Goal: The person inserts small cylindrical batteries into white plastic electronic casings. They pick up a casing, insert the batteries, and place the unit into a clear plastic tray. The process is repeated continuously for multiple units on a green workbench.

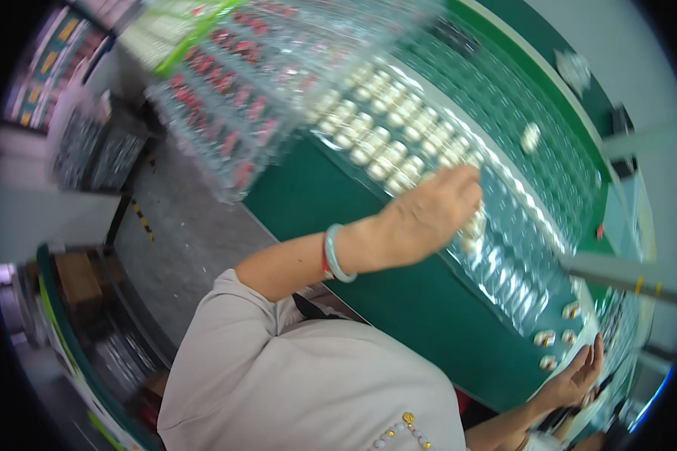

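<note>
The left hand (423,219) bends over the clear tray (508,263), its fingers close together; whether they pinch something, I cannot tell. The white piece (472,233) is at the tray, just under these fingers. Its long axis runs steeply from lower left to upper right; its front end is not clear. The right hand (577,379), partly spread, is near small marked pieces (544,338).

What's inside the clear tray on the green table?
White pieces sit in rows in the left part of the tray; shiny pockets show toward the right. The left hand hides some, so I can't see under it.
</note>
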### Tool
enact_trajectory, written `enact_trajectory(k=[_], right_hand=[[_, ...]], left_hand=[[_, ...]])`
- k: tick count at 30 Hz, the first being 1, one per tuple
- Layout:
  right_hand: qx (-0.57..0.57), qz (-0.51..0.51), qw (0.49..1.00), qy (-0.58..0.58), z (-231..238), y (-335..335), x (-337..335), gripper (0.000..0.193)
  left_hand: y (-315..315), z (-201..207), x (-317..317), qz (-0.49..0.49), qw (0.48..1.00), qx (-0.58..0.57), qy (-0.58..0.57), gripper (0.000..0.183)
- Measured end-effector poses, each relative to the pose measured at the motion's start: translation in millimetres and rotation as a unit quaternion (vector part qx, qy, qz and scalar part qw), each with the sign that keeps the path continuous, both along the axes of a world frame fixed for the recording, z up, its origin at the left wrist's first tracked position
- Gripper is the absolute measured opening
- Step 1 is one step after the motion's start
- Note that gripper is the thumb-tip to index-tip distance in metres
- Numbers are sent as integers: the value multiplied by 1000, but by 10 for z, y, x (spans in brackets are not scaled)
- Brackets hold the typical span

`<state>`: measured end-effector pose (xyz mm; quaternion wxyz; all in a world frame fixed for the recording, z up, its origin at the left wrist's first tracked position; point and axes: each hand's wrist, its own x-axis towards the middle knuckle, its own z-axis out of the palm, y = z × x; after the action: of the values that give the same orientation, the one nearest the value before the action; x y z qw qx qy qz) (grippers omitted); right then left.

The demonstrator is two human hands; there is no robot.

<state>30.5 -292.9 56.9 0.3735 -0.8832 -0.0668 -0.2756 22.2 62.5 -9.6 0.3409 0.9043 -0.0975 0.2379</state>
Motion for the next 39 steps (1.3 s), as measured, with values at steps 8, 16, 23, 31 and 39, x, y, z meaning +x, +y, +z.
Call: enact_trajectory(k=[8, 16, 23, 31, 39], right_hand=[[-193, 577, 794, -14, 309, 2708, 587, 34], [-318, 670, 639, -205, -172, 5485, 785, 23], [-465, 618, 607, -184, -349, 6049, 727, 19], [-287, 660, 694, -21, -357, 5941, 800, 18], [250, 641, 493, 533, 7, 3814, 959, 28]], left_hand=[[432, -9, -957, 13, 913, -370, 171, 19], [584, -129, -1499, 42, 733, -660, 160, 36], [777, -139, -1544, -39, 593, -770, 234, 29], [843, -156, -1511, -97, 542, -800, 238, 43], [625, -122, -1355, -110, 573, -766, 271, 38]])
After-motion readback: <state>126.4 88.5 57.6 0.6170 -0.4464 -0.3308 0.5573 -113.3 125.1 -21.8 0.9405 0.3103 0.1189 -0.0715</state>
